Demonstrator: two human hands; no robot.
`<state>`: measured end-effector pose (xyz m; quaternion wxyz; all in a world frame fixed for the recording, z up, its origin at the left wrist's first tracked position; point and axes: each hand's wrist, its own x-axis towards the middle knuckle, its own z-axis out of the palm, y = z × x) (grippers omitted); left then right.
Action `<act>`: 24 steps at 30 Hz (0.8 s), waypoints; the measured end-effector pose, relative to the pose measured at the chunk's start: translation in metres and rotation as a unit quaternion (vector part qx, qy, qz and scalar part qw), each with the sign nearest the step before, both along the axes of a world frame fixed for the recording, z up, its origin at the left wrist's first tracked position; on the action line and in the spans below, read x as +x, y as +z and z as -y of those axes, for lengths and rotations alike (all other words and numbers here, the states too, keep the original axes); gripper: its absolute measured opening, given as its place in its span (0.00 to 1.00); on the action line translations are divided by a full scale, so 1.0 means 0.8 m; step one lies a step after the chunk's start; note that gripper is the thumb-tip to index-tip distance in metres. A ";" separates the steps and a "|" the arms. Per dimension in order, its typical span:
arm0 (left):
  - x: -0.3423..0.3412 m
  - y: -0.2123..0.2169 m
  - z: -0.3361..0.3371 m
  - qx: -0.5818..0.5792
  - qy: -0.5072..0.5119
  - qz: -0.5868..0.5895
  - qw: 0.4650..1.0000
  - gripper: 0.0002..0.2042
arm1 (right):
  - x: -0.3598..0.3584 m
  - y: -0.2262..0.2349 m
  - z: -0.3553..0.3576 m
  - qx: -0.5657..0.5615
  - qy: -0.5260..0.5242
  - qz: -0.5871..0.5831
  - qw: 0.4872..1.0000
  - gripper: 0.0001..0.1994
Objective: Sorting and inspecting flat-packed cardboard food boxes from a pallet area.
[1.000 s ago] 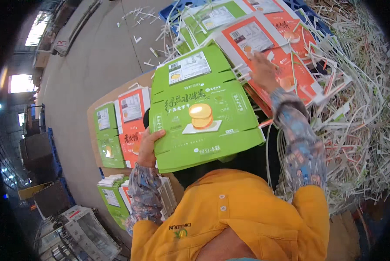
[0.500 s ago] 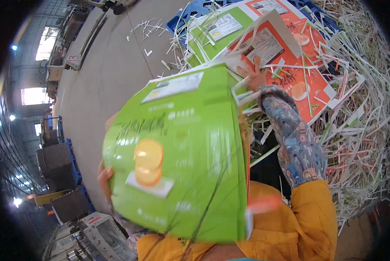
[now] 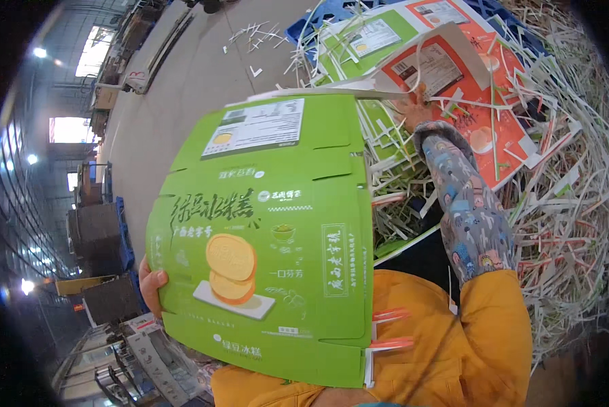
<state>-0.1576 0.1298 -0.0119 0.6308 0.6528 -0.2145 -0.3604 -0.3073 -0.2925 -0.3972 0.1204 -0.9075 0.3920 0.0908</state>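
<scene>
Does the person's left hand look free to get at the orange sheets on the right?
Probably not: the left hand holds the left edge of the green carton sheet, whose broad face lies between it and the orange sheets.

The green carton sheet [image 3: 318,234] looks smooth card, the yellow shirt [image 3: 433,325] matt cloth, the strips [image 3: 565,217] paper.

Open floor [image 3: 175,81] beyond the green cardboard [image 3: 263,234]; strips [image 3: 569,217] (tangled) crowd its right.
</scene>
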 end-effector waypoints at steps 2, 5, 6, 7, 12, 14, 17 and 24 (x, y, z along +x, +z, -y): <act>-0.004 0.004 -0.001 -0.003 -0.003 0.008 1.000 0.23 | 0.004 0.002 0.001 0.004 -0.002 0.013 1.000 0.31; -0.003 0.000 0.001 0.006 0.018 0.016 1.000 0.23 | -0.004 -0.006 0.015 0.015 -0.010 0.029 0.999 0.37; 0.011 -0.008 0.006 0.024 -0.013 -0.005 1.000 0.23 | -0.015 -0.009 0.035 0.032 0.037 0.107 0.993 0.39; 0.020 -0.013 0.014 0.041 -0.040 -0.024 0.998 0.24 | -0.018 -0.010 0.049 0.048 0.088 0.186 0.977 0.42; 0.025 -0.044 0.064 0.045 -0.017 -0.026 0.998 0.22 | -0.040 0.085 0.003 0.203 -0.155 0.439 0.862 0.33; 0.025 -0.045 0.081 0.047 -0.030 -0.026 0.998 0.22 | -0.043 0.104 -0.012 0.030 -0.099 0.447 0.888 0.36; 0.031 -0.045 0.093 0.040 -0.030 -0.020 0.999 0.22 | -0.015 0.130 -0.022 -0.148 0.001 0.413 0.899 0.42; 0.012 -0.023 0.076 0.023 -0.043 -0.028 0.998 0.22 | 0.092 0.111 0.024 -0.210 0.040 0.275 0.937 0.22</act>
